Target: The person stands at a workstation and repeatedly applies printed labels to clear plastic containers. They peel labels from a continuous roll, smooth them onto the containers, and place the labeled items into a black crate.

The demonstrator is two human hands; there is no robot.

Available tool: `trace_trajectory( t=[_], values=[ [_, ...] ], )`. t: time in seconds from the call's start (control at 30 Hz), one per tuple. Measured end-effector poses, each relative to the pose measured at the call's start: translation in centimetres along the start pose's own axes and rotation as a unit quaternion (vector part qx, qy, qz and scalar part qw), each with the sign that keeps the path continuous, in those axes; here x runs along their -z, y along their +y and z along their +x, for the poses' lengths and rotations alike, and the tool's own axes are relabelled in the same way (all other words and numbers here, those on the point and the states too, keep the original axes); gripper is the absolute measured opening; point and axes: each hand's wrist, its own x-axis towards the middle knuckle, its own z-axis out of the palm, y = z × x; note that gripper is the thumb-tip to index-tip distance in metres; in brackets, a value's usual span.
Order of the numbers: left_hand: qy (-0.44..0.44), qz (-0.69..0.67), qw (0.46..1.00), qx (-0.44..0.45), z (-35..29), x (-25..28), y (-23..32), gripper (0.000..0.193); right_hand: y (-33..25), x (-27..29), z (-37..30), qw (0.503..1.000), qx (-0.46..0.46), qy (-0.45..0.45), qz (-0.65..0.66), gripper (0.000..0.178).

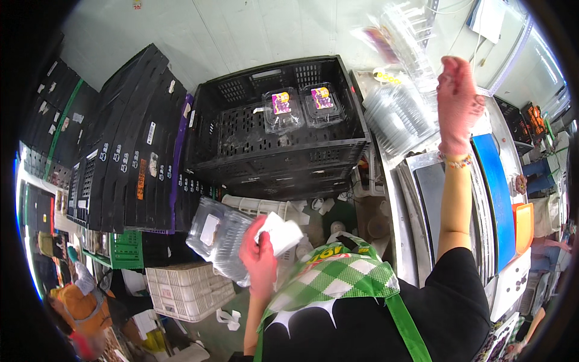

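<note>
My left hand [260, 256], in a pink glove, grips a clear plastic clamshell box [218, 238] together with a white pad [281, 234], held low in front of my green checked apron [338, 271]. My right hand [458, 102], also gloved pink, is raised high and pulls a clear clamshell box [403, 36] up off a tall stack of empty clear boxes [398, 117] on the counter. A black plastic crate [277, 130] ahead holds two closed clear boxes with purple labels [281, 108] [324, 101].
Folded black crates [126, 145] stand stacked at the left, with white [187, 289] and green baskets [123, 248] below them. A steel counter with a blue conveyor belt [494, 193] runs along the right. Another person in orange [81, 304] crouches at the lower left.
</note>
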Motion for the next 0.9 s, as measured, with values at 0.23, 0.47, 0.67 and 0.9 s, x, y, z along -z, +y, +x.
trace_trajectory(
  t=[0.23, 0.47, 0.67, 0.9],
  values=[
    [0.006, -0.269, 0.955, 0.127, -1.6, 0.7, 0.1, 0.060, 14.4, -8.9, -7.4, 0.905, -0.114, -0.321, -0.254, 0.026],
    [0.047, -0.417, 0.872, 0.252, -5.9, 3.5, -0.8, 0.025, 8.6, -12.5, -12.4, 0.942, -0.046, -0.267, -0.196, 0.023],
    [0.136, -0.374, 0.883, 0.248, -8.1, 4.9, -3.8, 0.020, -9.3, -11.7, -29.9, 0.823, 0.180, -0.430, 0.325, 0.034],
    [0.178, -0.315, 0.899, 0.246, -11.9, 7.3, -2.3, 0.027, -20.0, -9.9, -39.4, 0.466, 0.496, -0.682, 0.268, 0.023]
  ],
)
